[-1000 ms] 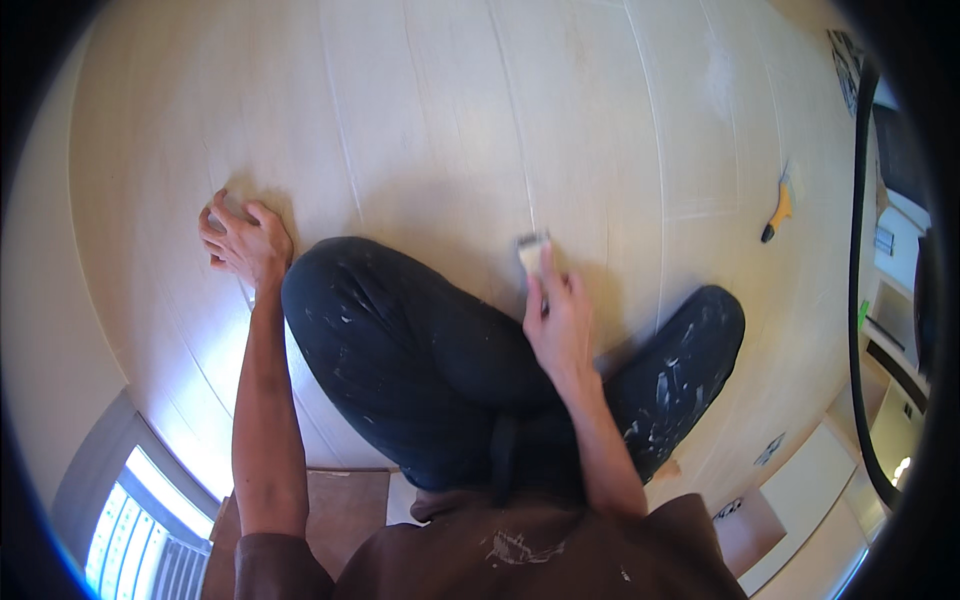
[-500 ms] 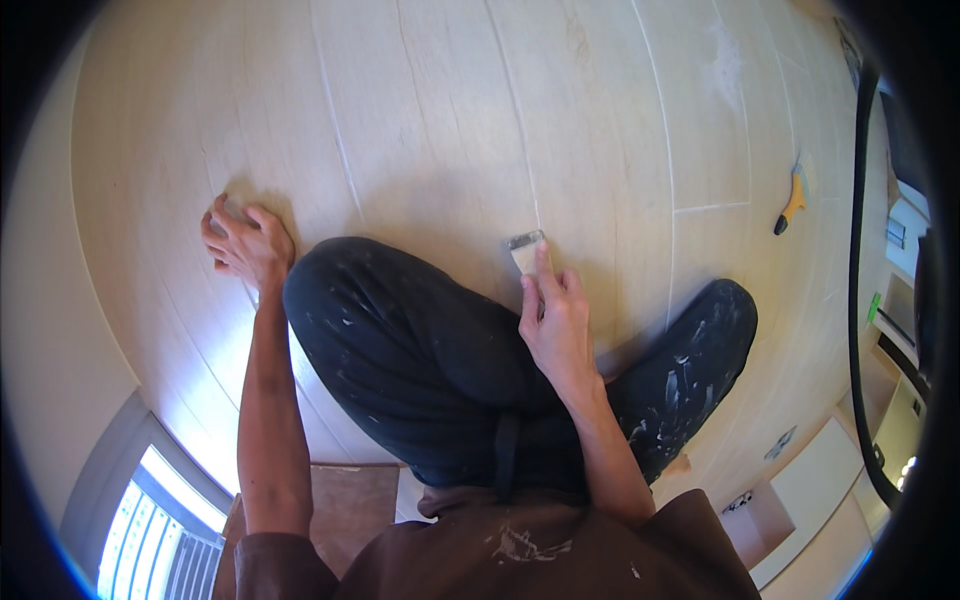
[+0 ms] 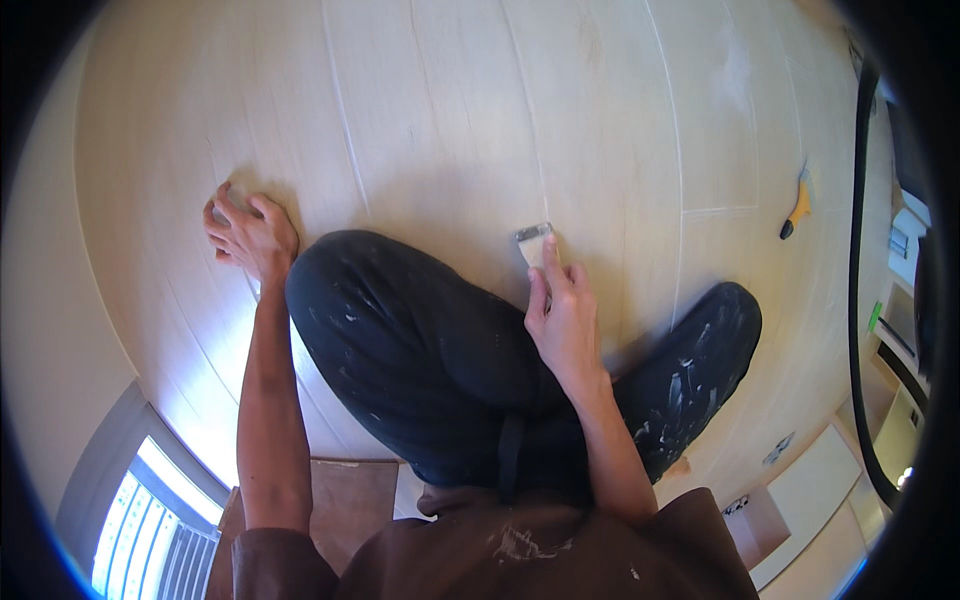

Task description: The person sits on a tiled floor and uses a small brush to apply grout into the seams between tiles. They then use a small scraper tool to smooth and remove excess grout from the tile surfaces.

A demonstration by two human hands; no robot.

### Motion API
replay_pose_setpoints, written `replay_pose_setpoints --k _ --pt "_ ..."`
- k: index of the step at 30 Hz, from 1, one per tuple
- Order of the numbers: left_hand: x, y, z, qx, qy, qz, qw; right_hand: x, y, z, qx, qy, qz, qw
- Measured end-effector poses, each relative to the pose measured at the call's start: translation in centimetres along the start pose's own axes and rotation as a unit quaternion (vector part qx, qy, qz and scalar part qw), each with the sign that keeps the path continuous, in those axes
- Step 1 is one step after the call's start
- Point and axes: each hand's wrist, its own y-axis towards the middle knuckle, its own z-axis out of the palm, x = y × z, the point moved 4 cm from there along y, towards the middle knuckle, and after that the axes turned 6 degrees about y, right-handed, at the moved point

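In my right hand [image 3: 572, 325] is a small putty knife [image 3: 535, 240], shut between thumb and fingers, with the index finger laid along its pale blade. Its dark, smeared front edge rests at a seam of the wood-look plank floor [image 3: 450, 130]. My left hand [image 3: 252, 235] leans on the floor farther left, fingers bent and apart; I see nothing held in it, though its palm is hidden. Between my hands is a bent knee in dark, paint-spotted trousers [image 3: 400, 330].
A yellow hand tool with a black end [image 3: 797, 210] lies on the floor at right. Beyond it runs a black cable [image 3: 858, 250]. Pale wall [image 3: 45, 250] and a bright barred window [image 3: 140, 520] are at left. A brown board [image 3: 350, 510] lies behind me.
The view has shifted slightly. My right hand and the putty knife sit a little farther right and up in the picture; my left hand stays in place on the floor.
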Motion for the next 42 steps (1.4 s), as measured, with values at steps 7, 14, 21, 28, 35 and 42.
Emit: replay_pose_setpoints --k 7,14,21,28,35,42 --pt "0.0 0.0 0.0 0.003 0.008 0.000 1.000 -0.2 1.4 0.4 0.004 -0.011 0.004 1.000" --pt "-0.1 -0.1 0.1 -0.007 0.001 -0.010 1.000 -0.3 1.3 0.3 0.005 -0.018 0.007 1.000" --pt "0.1 0.0 0.1 -0.001 0.007 -0.008 1.000 -0.8 1.0 0.4 0.030 -0.004 0.025 0.999" --pt "0.1 0.1 0.2 0.010 0.011 -0.006 1.000 -0.9 -0.1 -0.5 0.041 -0.006 0.006 0.999" --pt "-0.1 -0.1 0.3 -0.003 0.004 -0.001 1.000 -0.2 3.5 -0.3 0.009 0.008 -0.012 1.000" --pt "0.0 0.1 0.2 -0.003 0.018 0.004 1.000 0.4 2.1 -0.2 0.029 -0.020 0.014 0.999"
